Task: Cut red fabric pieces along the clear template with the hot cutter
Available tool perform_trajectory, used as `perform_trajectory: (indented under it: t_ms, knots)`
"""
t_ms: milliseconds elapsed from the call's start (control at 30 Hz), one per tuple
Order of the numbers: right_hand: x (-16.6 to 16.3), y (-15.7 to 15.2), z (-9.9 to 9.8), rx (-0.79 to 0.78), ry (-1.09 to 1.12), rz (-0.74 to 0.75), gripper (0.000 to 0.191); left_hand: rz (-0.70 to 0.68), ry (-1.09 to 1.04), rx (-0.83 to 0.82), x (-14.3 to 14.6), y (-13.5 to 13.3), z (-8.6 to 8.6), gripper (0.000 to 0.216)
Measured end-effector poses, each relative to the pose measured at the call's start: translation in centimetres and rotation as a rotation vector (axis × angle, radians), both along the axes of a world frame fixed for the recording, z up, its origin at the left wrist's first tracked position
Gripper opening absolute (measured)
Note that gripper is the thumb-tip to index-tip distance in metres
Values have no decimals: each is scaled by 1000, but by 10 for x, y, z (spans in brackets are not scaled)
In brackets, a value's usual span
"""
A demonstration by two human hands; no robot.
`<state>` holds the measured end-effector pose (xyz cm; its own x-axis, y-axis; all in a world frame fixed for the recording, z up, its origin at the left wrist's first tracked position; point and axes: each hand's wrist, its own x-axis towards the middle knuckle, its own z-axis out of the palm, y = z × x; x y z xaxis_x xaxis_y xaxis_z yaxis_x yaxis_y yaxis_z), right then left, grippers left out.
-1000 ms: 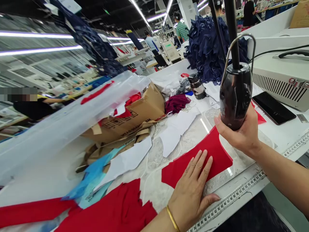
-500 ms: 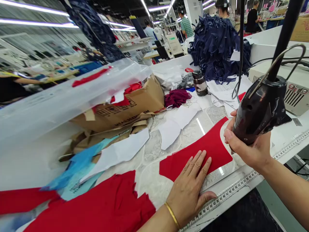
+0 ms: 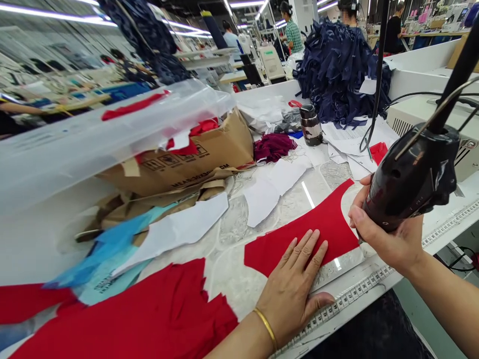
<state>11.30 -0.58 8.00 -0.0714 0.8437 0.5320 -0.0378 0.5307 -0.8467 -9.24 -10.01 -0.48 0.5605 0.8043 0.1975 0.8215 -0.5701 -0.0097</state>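
A cut piece of red fabric (image 3: 318, 219) lies flat on a clear-covered, pale tabletop, its right end curved inward. My left hand (image 3: 295, 279) presses on it, palm down with fingers stretched out and thumb apart near the front edge. In my right hand (image 3: 392, 239) is a bulky black corded hand tool (image 3: 411, 174), gripped around its lower body. The tool leans at the fabric's right end; its tip is mostly hidden by my fingers, so contact cannot be made out. Nearer me, at lower left, spreads a stack of red fabric (image 3: 142, 314).
A measuring tape (image 3: 359, 291) runs along the front edge. White paper pieces (image 3: 269, 192) lie beyond the fabric, with a cardboard box (image 3: 179, 167), a dark jar (image 3: 311, 124) and a navy strip heap (image 3: 337, 70) behind. A beige machine box (image 3: 404, 119) stands right. People work in the background.
The black tool has shifted slightly right and tilted in my right hand. My left hand stays flat on the red fabric. The whole view has moved a little.
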Motion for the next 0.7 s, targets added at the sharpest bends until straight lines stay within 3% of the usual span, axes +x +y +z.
perform_trajectory:
  t_ms: [233, 400, 500, 600, 700]
  knots:
    - [-1, -1, -4, -16, -39, -61, 22, -2, -9, 3, 2, 0, 1, 95]
    - [2, 1, -7, 0, 19, -86, 21, 5, 26, 34, -8, -9, 29, 73]
    - [5, 1, -3, 56, 82, -21, 18, 31, 53, 73, -25, -23, 47, 64]
    - [4, -1, 0, 47, 111, 26, 15, 52, 87, 85, -46, -39, 51, 75]
    - [-5, -8, -1, 12, 96, 36, 19, 82, 88, 76, -60, -52, 44, 97]
